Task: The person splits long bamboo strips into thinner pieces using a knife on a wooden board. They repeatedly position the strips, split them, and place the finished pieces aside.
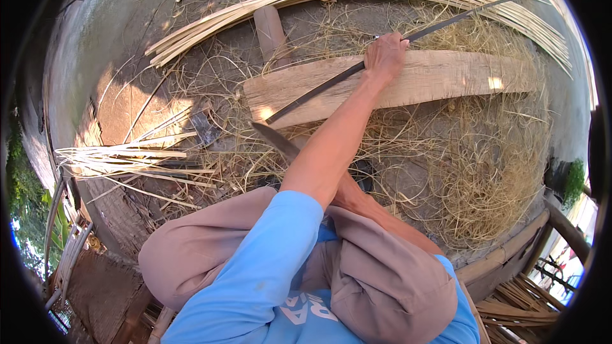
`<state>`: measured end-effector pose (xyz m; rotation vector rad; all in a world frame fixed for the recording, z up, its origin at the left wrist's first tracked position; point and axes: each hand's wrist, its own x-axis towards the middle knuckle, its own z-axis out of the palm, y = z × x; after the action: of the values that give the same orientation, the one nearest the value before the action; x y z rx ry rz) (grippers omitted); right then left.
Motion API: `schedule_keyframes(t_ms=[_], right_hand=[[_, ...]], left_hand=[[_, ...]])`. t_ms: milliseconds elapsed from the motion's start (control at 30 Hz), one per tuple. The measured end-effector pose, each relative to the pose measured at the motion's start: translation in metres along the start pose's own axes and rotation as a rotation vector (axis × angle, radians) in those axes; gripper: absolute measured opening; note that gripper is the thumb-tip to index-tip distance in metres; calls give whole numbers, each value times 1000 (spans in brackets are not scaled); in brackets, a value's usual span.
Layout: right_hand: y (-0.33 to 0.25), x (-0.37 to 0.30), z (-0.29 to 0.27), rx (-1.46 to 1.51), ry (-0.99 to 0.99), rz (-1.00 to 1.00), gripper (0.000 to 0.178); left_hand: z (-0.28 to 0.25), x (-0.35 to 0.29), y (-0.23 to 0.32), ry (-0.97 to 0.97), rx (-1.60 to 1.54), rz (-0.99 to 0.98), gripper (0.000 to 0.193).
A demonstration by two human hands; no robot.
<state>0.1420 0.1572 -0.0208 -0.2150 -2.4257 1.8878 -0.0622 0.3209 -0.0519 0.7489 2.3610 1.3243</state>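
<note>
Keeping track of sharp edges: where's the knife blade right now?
In the head view, the knife blade is just left of centre, below the left end of the wooden plank, partly hidden by the left forearm.

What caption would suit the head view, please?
Left hand holding a long dark strip across a wooden plank, knife blade nearby.

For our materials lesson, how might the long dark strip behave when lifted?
The dark strip is probably fairly stiff, since it runs nearly straight past the left hand. It seems light, being so narrow; its far end might sway, reaching well beyond the hand.
</note>
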Motion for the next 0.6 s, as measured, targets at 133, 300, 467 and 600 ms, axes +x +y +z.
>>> schedule_keyframes(t_ms=[133, 300, 467, 600], right_hand=[[1, 21, -39, -51, 188, 352, 30], [7, 39, -56, -17, 395, 505, 24], [27, 19, -24, 35, 349, 320, 23], [14, 18, -13, -90, 191, 1, 25]], left_hand=[[-10, 0, -3, -82, 231, -24, 44], [-18, 7, 10, -265, 162, -184, 51], [-25, 15, 18, -381, 136, -232, 53], [-32, 14, 17, -427, 107, -289, 54]])
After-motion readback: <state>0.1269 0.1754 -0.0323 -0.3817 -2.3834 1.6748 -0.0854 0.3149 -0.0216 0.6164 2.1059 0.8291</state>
